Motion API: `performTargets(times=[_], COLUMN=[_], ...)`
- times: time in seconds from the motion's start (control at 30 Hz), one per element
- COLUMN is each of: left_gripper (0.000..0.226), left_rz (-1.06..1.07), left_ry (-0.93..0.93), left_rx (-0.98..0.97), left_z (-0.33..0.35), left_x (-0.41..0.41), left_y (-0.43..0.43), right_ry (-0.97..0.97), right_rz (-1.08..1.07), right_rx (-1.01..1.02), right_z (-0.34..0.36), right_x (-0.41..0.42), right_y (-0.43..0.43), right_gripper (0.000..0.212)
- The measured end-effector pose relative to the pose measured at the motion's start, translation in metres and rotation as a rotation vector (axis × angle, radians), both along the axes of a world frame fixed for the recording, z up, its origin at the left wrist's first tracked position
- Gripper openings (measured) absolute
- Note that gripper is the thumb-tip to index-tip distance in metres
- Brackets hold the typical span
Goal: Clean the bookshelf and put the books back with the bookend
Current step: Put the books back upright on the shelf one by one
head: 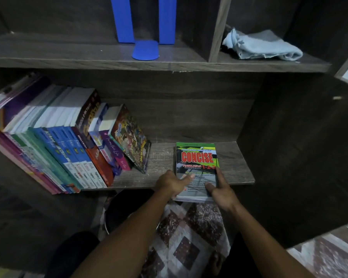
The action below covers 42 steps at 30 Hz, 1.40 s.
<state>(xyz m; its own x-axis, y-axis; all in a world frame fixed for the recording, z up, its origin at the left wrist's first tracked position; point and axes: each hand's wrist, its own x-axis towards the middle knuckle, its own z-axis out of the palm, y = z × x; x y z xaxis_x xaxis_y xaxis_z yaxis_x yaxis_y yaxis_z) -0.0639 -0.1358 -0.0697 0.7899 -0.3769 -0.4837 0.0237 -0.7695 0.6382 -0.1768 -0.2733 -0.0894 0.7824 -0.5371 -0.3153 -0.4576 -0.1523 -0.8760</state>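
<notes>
We see the dark bookshelf [189, 117] around the CONCISE book [197, 159], which lies flat on the lower board with its near end jutting past the front edge. To that book's left, and apart from it, stands a row of books [68, 141]. The blue bookend [145, 50] sits above-left of it on the upper board, and a pale blue cloth [261, 45] lies above-right. The left hand [172, 182] grips its left edge and the right hand [221, 189] its right edge, with both thumbs on the cover.

The flat book [196, 159] at lower centre of the frame reads "CONCISE" in red and "TINGKATAN 1-2-3"; blue spines [72, 149] at left read "fokus"
</notes>
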Motion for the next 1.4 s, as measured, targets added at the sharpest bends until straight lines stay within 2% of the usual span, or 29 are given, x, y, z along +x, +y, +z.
performTargets(times=[0.1, 0.2, 0.33, 0.4, 0.53, 0.67, 0.8, 0.87, 1.0, 1.17, 1.23, 1.3, 1.4], left_gripper=[0.097, 0.09, 0.053, 0.051, 0.046, 0.006, 0.01, 0.003, 0.012, 0.014, 0.013, 0.027, 0.039], left_rz=[-0.04, -0.044, -0.009, 0.012, 0.081, 0.097, 0.171, 0.177, 0.191, 0.121, 0.219, 0.363, 0.584], left_ry=[-0.069, -0.035, 0.025, 0.103, 0.424, 0.622, 0.652, 0.668, 0.712, 0.65, 0.528, 0.379, 0.153], left_rx=[0.076, 0.071, -0.013, -0.099, -0.3, -0.416, -0.427, -0.401, -0.433, -0.628, -0.751, -0.871, -0.977], left_z=[-0.003, -0.003, -0.002, -0.006, 0.003, 0.012, 0.021, 0.023, 0.031, 0.052, 0.054, 0.05, 0.041], left_x=[-0.001, 0.002, 0.008, 0.014, 0.025, 0.039, 0.044, 0.045, 0.043, 0.05, 0.052, 0.052, 0.044], left_y=[-0.004, -0.004, -0.004, -0.002, 0.012, 0.033, 0.044, 0.045, 0.043, 0.052, 0.06, 0.067, 0.072], right_ry=[0.0, -0.026, -0.046, -0.076, -0.116, -0.134, -0.117, -0.117, -0.156, -0.176, -0.202, -0.209, -0.171], right_rz=[-0.003, -0.011, -0.072, -0.127, -0.245, -0.351, -0.308, -0.296, -0.338, -0.438, -0.463, -0.477, -0.501], right_rx=[0.016, 0.038, 0.056, 0.082, 0.171, 0.21, 0.186, 0.205, 0.225, 0.24, 0.245, 0.264, 0.283], right_z=[-0.003, -0.003, -0.01, -0.015, -0.02, -0.023, -0.034, -0.033, -0.032, -0.049, -0.082, -0.097, -0.081], right_x=[0.0, -0.001, -0.003, -0.005, -0.005, 0.0, 0.003, 0.005, 0.009, 0.01, 0.012, 0.013, 0.011], right_y=[-0.001, -0.002, -0.003, -0.004, -0.006, -0.005, -0.003, -0.001, -0.003, -0.016, -0.035, -0.044, -0.037], right_gripper=[0.069, 0.067, 0.057, 0.053, 0.033, 0.016, 0.024, 0.022, 0.019, 0.018, 0.02, 0.021, 0.025])
